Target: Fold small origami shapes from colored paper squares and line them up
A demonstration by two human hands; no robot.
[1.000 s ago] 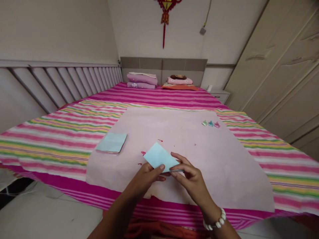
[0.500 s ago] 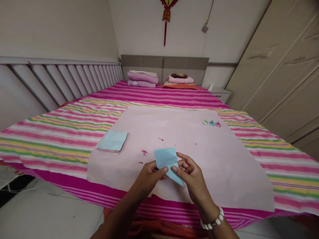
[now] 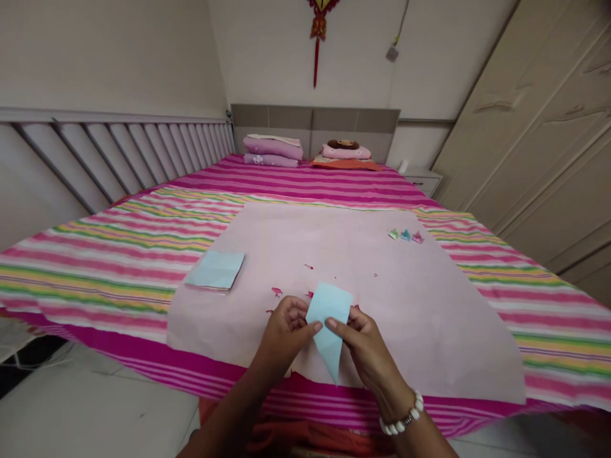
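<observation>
A light blue sheet of paper [image 3: 330, 305], partly folded, hangs between my two hands above the pale sheet. Its lower end narrows to a point toward me. My left hand [image 3: 289, 327] pinches its left edge, thumb on the front and fingers behind. From the right side my right hand [image 3: 361, 337] grips it the same way, and the two thumbs nearly meet on the paper. The fingertips behind the paper are hidden. To the left lies a stack of square paper [image 3: 217, 270] with a blue sheet on top.
A large pale sheet [image 3: 420, 324] covers the middle of the striped bed [image 3: 114, 248]. Small red marks [image 3: 277, 292] dot it. Three small folded paper pieces [image 3: 405, 235], green, blue and pink, stand at the far right. Folded bedding [image 3: 273, 151] lies by the headboard [image 3: 272, 117].
The blue paper has turned in my hands, so its pointed end now aims down toward me rather than to the lower right. It has shifted slightly right. Both hands keep hold.
</observation>
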